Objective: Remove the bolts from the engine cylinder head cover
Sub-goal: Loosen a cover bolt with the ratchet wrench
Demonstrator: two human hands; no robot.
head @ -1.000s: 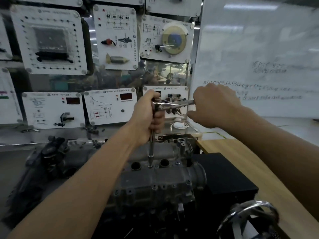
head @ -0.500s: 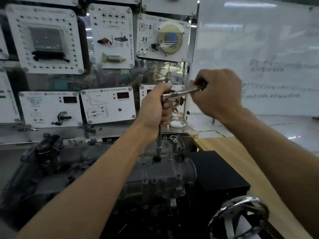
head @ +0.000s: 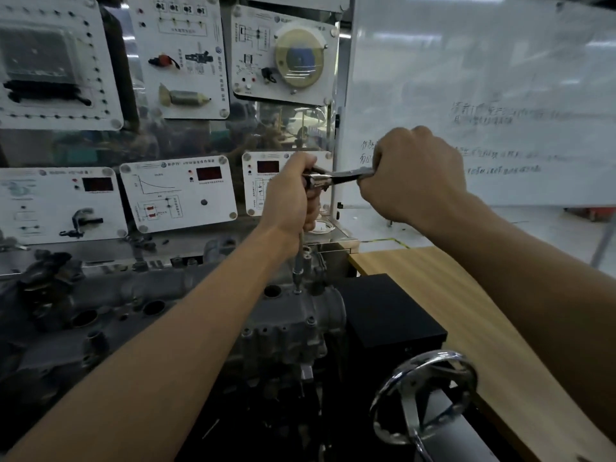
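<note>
instrument panels (head: 178, 191) behind grimy grey cover (head: 300, 313)

Gripping the upright wrench shaft (head: 301, 251) in the left hand (head: 290, 198), clutching the level handle (head: 343, 176) in the right hand (head: 413, 175). Resting the shaft's lower end on a bolt (head: 297, 290) atop the grey engine cover (head: 293, 316), beside the wooden tabletop (head: 466, 311).

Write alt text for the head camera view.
Two bare hands hold a ratchet wrench on an engine cover: the left hand grips its upright shaft, the right hand grips its handle. Instrument panels and a whiteboard stand behind.
</note>
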